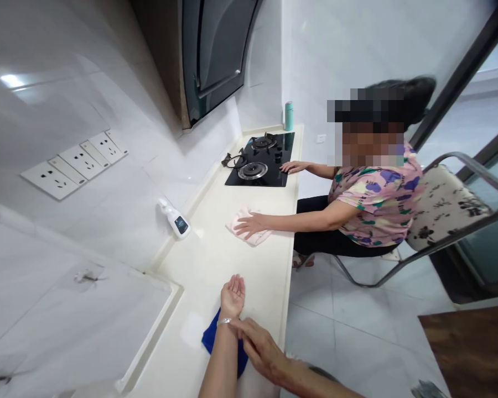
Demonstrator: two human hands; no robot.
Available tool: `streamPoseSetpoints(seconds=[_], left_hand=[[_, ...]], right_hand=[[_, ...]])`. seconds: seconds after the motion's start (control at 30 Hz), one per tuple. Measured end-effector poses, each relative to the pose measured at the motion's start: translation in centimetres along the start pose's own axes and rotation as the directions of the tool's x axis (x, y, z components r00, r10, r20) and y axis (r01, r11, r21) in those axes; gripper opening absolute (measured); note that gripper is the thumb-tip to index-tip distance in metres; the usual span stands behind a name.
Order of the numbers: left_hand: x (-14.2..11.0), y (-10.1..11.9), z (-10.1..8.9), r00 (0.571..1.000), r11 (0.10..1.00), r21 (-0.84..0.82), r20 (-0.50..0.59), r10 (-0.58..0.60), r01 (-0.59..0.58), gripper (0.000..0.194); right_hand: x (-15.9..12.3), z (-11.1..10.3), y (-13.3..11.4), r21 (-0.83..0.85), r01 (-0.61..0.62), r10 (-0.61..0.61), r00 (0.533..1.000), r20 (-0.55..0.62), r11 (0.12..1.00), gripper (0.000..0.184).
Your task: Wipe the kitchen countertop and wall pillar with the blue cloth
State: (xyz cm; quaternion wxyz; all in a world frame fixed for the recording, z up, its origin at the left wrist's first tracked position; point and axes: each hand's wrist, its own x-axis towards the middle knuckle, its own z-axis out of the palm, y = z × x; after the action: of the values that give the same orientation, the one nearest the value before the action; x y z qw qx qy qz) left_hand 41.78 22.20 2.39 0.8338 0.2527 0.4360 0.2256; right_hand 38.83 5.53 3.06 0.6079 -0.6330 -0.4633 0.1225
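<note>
My left hand (232, 297) lies palm up over the pale countertop (199, 276), its fingers loosely stretched and nothing in it. Around that wrist is a silver bracelet (224, 321). My right hand (260, 347) reaches across from the right, with its fingertips closed at the bracelet's right side; the exact grip is partly hidden. Beneath my left forearm is a dark blue cloth (210, 333), mostly covered by the arm.
Ahead, a seated person (373, 193) rests one hand on a pale pink cloth (255, 239) and the other at the black gas stove (274, 177). A white spray bottle (178, 221) stands by the wall. A green flask (289, 117) stands at the far end. The range hood (219, 55) overhangs the left.
</note>
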Motion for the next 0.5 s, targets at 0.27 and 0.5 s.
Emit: streamPoseSetpoints(seconds=[0.27,0.5], left_hand=[[-2.6,8.6,-7.3,0.995,0.995,-0.005,-0.009,0.095,-0.095,0.042],[-2.2,8.8,-17.6,0.972,1.0,-0.014,-0.233,0.015,-0.019,0.03]], right_hand=[[1.3,4.4,3.2,-0.371,0.348,-0.317,0.937,0.144,0.861,0.029],[1.1,7.1,5.4,-0.618,0.469,-0.253,0.877,0.408,0.631,0.05]])
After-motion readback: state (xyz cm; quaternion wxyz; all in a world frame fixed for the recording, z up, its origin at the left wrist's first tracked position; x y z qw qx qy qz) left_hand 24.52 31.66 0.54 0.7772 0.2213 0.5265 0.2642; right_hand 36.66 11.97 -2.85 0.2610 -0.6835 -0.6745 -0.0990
